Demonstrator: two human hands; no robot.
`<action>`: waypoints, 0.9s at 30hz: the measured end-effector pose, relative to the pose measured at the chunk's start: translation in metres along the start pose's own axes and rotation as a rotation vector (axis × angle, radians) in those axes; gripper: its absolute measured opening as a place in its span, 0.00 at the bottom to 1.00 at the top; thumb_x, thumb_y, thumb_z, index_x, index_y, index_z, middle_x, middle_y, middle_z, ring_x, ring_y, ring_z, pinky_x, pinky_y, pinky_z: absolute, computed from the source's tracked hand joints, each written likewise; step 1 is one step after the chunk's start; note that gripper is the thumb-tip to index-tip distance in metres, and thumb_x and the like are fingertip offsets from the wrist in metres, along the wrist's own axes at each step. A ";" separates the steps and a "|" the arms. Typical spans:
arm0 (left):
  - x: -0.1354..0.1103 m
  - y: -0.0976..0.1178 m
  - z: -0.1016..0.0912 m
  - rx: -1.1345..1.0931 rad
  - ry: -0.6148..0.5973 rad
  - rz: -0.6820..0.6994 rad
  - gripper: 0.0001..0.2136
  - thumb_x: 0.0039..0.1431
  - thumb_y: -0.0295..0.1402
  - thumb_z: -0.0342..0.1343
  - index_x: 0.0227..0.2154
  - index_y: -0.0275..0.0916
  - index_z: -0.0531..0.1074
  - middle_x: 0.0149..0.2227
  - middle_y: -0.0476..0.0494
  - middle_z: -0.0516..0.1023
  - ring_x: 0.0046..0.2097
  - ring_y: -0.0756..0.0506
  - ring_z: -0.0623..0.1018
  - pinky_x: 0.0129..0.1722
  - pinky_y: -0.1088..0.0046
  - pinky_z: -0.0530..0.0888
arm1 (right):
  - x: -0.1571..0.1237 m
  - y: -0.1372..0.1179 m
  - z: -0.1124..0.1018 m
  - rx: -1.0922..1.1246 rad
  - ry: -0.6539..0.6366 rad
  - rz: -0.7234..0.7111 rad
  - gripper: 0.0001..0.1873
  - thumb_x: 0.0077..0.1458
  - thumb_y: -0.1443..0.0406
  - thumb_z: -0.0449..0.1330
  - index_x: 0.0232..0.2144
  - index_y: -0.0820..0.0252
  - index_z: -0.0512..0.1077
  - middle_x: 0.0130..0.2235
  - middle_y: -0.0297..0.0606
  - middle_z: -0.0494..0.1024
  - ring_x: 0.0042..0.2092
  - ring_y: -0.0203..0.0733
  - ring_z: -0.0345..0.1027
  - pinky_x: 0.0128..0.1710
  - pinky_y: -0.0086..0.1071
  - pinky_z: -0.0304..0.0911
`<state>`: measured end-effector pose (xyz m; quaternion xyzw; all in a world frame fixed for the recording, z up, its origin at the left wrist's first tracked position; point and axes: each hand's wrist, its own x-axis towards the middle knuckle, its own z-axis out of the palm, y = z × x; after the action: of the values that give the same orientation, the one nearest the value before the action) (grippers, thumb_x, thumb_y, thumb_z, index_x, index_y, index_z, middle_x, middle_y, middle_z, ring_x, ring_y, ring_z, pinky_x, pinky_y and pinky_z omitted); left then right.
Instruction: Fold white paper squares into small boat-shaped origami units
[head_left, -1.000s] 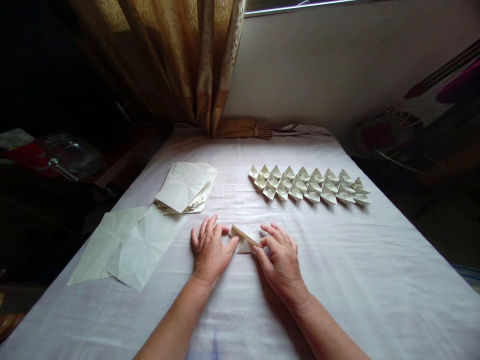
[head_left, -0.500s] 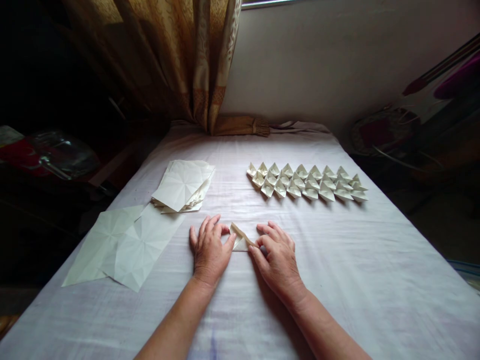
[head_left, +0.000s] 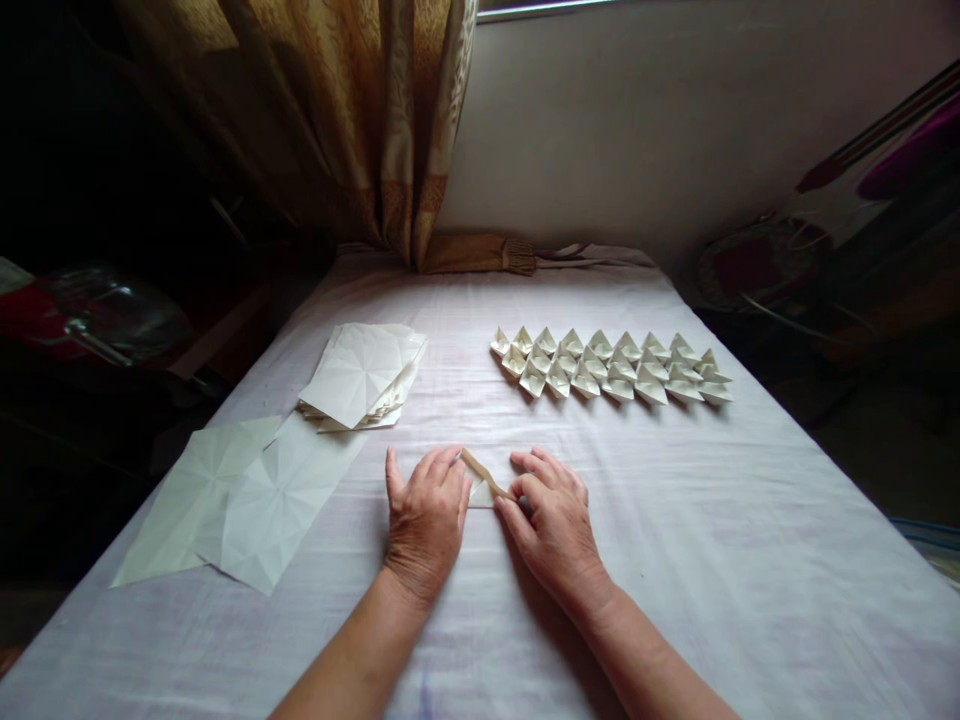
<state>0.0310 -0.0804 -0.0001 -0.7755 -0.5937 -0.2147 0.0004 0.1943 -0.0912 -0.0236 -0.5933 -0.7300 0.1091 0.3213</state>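
Observation:
A small folded paper (head_left: 481, 493) lies on the sheet in front of me, white with a tan folded strip slanting down to the right. My left hand (head_left: 426, 508) bears on its left end, fingertips at the upper end of the strip and little finger sticking out; the thumb's grip is partly hidden. At the right corner, my right hand (head_left: 553, 515) pinches the strip between thumb and curled index finger, the other fingers reaching forward. Both palms face down, and the hands cover the paper's two ends.
A stack of creased paper squares (head_left: 360, 375) lies at the left, with loose creased sheets (head_left: 277, 505) nearer me. Several folded pointed paper pieces (head_left: 619, 368) stand in rows at the right. Behind the white-covered surface (head_left: 712, 560) hangs a gold curtain (head_left: 405, 130).
My left hand has shifted slightly, its fingers now closer together and its thumb drawn in beside the paper. My right hand keeps its pinch. The whole view has moved a little.

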 end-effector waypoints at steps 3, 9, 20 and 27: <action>0.000 -0.006 -0.001 0.029 -0.007 0.114 0.10 0.65 0.27 0.52 0.45 0.42 0.74 0.51 0.44 0.79 0.53 0.41 0.76 0.65 0.41 0.42 | 0.000 0.000 0.000 -0.010 0.000 -0.007 0.06 0.56 0.65 0.58 0.27 0.56 0.68 0.51 0.43 0.76 0.60 0.56 0.60 0.56 0.54 0.54; 0.007 -0.028 -0.012 0.040 -0.079 0.340 0.12 0.63 0.31 0.53 0.48 0.40 0.74 0.51 0.42 0.78 0.55 0.40 0.74 0.67 0.45 0.45 | 0.000 0.000 0.000 -0.024 0.015 -0.023 0.06 0.56 0.65 0.59 0.27 0.56 0.68 0.50 0.42 0.77 0.59 0.57 0.61 0.56 0.54 0.54; 0.015 -0.018 -0.009 0.052 -0.066 0.315 0.08 0.60 0.34 0.58 0.41 0.38 0.75 0.45 0.40 0.80 0.51 0.38 0.76 0.64 0.47 0.56 | -0.003 -0.003 0.002 -0.106 0.095 -0.109 0.07 0.60 0.66 0.57 0.37 0.53 0.76 0.48 0.39 0.78 0.56 0.52 0.65 0.54 0.46 0.58; 0.007 -0.020 -0.005 -0.030 -0.040 0.184 0.08 0.61 0.35 0.57 0.42 0.40 0.75 0.45 0.40 0.79 0.48 0.39 0.76 0.61 0.47 0.59 | -0.004 -0.013 -0.003 -0.200 0.078 -0.234 0.12 0.63 0.67 0.54 0.41 0.52 0.78 0.42 0.38 0.80 0.42 0.44 0.69 0.42 0.36 0.62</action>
<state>0.0125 -0.0693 0.0020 -0.8309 -0.5164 -0.2070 -0.0036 0.1867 -0.0990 -0.0156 -0.5368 -0.7884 -0.0257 0.2993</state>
